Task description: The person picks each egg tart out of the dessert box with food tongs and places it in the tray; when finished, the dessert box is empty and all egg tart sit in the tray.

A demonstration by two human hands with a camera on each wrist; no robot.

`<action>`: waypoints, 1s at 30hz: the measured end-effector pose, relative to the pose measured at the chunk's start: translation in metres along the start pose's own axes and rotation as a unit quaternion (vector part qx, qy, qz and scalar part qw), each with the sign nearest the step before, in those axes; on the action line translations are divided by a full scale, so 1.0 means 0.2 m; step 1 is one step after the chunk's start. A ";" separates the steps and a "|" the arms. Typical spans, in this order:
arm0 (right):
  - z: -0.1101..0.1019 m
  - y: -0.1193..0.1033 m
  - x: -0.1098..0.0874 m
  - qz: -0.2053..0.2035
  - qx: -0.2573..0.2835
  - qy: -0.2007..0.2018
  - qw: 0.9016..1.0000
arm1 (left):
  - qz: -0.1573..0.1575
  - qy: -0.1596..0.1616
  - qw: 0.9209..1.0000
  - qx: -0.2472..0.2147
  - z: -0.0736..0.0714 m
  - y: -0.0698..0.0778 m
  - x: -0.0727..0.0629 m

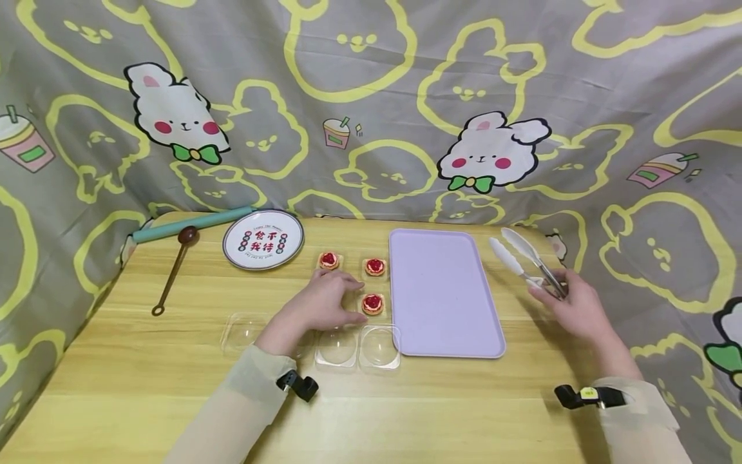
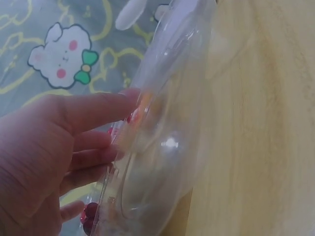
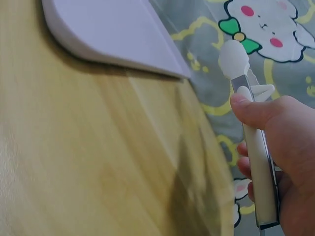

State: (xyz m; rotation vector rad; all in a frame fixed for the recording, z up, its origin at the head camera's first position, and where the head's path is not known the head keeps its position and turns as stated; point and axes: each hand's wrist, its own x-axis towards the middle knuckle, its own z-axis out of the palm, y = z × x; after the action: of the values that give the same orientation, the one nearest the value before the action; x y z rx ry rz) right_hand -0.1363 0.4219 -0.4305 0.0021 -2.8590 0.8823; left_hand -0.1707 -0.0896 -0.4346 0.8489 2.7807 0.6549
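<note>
My left hand [image 1: 328,299] reaches over an open clear plastic clamshell box [image 1: 379,347], its thumb and fingers spread and touching the plastic near its edge. Three small tarts with red topping show in the box: a back-left tart [image 1: 329,260], a back-right tart [image 1: 375,267] and a front-right tart [image 1: 373,304]. The area under the palm is hidden. Off the tray's right side, my right hand [image 1: 576,306] grips metal tongs [image 1: 513,254] with white tips. Their two arms stand apart, pointing away from me. In the right wrist view, the thumb presses along the tongs' handle [image 3: 258,167].
A lilac tray [image 1: 446,293] lies between the box and the tongs. At the back left are a round white plate [image 1: 263,240], a green rolling pin [image 1: 194,223] and a brown long-handled spoon [image 1: 174,270]. Patterned cloth [image 1: 382,116] hangs behind the table.
</note>
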 end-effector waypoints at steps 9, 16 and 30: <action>-0.03 -0.12 0.00 -0.030 -0.003 -0.006 1.000 | 0.012 0.003 1.000 -0.002 0.00 -0.01 0.00; -0.05 -0.21 0.01 -0.063 -0.002 -0.006 0.998 | 0.002 -0.004 1.000 -0.008 0.00 -0.01 0.01; -0.05 -0.40 0.00 -0.094 -0.028 -0.017 0.995 | -0.006 -0.004 1.000 -0.020 0.00 -0.01 0.01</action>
State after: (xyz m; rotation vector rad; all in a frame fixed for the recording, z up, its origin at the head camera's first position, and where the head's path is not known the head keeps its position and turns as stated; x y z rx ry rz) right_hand -0.1312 0.3608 -0.3773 0.2769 -2.8560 0.7707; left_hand -0.1734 -0.0902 -0.4357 0.8238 2.7527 0.7018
